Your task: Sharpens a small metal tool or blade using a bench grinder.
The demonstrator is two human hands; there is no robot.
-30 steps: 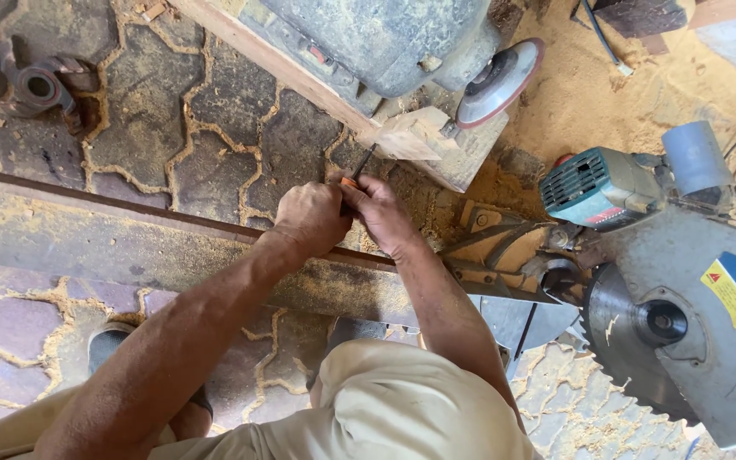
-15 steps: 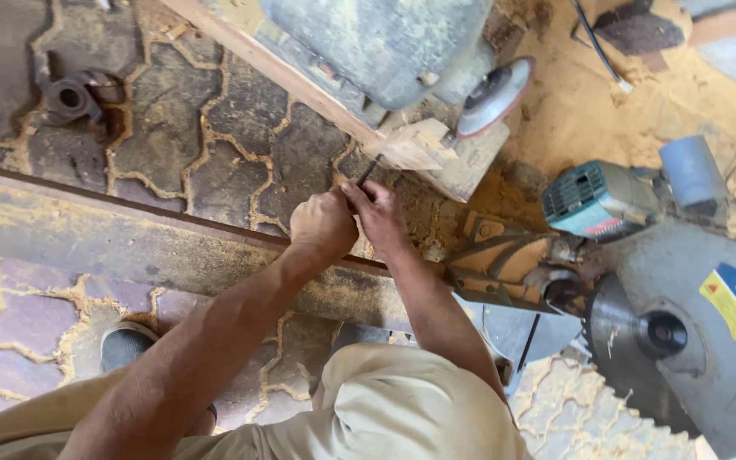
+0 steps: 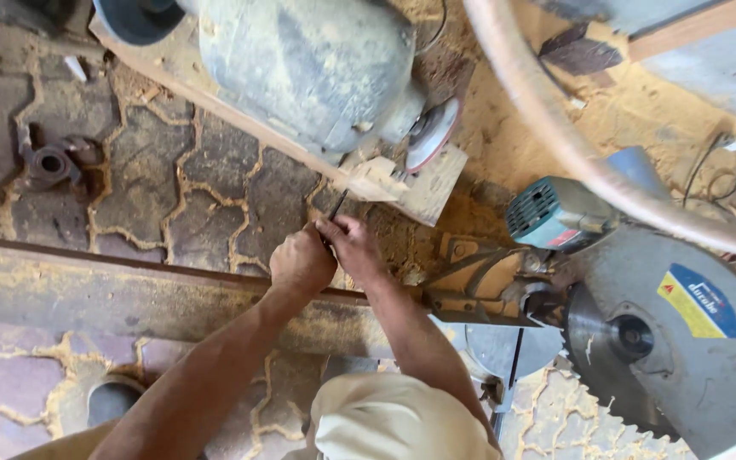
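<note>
Dark pencil point(image 3: 335, 209) juts up from between left hand point(image 3: 301, 262) and right hand point(image 3: 353, 247)

Bare forearms, no sleeves. Left hand point(image 3: 301, 262), right hand point(image 3: 355, 247) ungloved. Beige trousers point(image 3: 393, 422) at 6 o'clock; dark shoe point(image 3: 112, 400) at 7 o'clock.

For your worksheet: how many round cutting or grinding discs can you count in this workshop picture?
2. A small grinding disc sits on the grey motor at top centre; a large toothed saw blade is on the chop saw at lower right. Others may be hidden.
</note>
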